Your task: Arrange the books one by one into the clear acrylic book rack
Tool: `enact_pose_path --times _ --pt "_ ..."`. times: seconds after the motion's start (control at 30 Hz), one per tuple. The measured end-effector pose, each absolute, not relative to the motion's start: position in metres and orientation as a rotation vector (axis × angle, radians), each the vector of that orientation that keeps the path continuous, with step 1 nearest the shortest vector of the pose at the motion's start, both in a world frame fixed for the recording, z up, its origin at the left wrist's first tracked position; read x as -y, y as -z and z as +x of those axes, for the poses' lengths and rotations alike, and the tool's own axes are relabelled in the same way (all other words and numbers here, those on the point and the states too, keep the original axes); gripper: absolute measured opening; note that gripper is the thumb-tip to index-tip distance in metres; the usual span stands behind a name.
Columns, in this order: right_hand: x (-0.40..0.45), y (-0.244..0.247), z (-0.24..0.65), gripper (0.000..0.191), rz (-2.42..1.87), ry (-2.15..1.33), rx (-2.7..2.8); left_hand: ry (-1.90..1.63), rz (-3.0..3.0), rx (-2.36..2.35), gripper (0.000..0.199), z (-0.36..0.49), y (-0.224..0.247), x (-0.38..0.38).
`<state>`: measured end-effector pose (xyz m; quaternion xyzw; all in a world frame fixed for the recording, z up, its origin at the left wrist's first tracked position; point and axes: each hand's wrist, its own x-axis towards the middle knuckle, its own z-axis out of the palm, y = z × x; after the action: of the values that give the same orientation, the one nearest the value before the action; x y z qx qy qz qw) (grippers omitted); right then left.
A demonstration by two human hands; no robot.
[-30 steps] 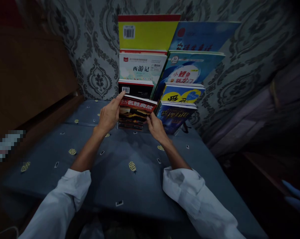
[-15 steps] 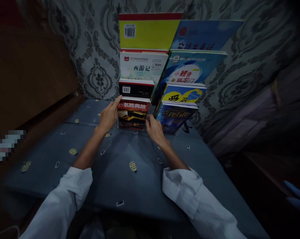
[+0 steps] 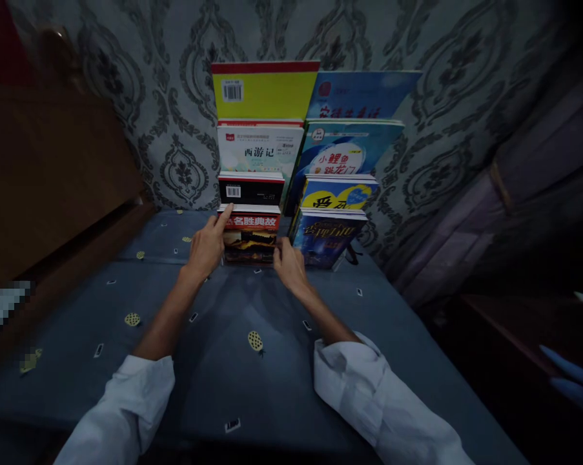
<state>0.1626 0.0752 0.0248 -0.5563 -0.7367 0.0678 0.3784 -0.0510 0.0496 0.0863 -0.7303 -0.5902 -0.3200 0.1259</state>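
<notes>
Books stand upright in two stepped columns, lower ones in front. At the front left is a book with a red title band and a dark landscape cover [image 3: 250, 240]. My left hand [image 3: 208, 244] grips its left side, the index finger stretched over the top corner. My right hand [image 3: 290, 263] is closed at its right edge, fingers curled; its fingertips are partly hidden. Just behind stands a black-backed book with a barcode [image 3: 252, 192], close to my left fingertip. A dark blue book [image 3: 326, 240] fronts the right column, beside my right hand.
Farther back stand a white book [image 3: 259, 145], a yellow-backed book [image 3: 266, 93], a teal book [image 3: 352, 148], a yellow-and-blue book [image 3: 339, 194] and a blue book [image 3: 368, 93]. Patterned wall [image 3: 184, 168] lies behind. A brown wooden panel [image 3: 53, 181] borders the blue cloth [image 3: 199, 387].
The camera view has shifted, so the books appear lower and slightly left. Both hands keep their places at the sides of the front left book.
</notes>
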Motion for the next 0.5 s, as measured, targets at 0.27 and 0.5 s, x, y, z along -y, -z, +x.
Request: enact_pose_path --times 0.27,0.5 --pt "-0.083 -0.019 0.170 0.018 -1.392 -0.182 1.862 0.854 -2.098 1.825 0.063 -0.037 -0.090 -0.041" --pt "-0.074 -0.030 0.161 0.042 -1.322 -0.255 1.836 0.873 -2.150 1.539 0.061 -0.017 -0.094 -0.038"
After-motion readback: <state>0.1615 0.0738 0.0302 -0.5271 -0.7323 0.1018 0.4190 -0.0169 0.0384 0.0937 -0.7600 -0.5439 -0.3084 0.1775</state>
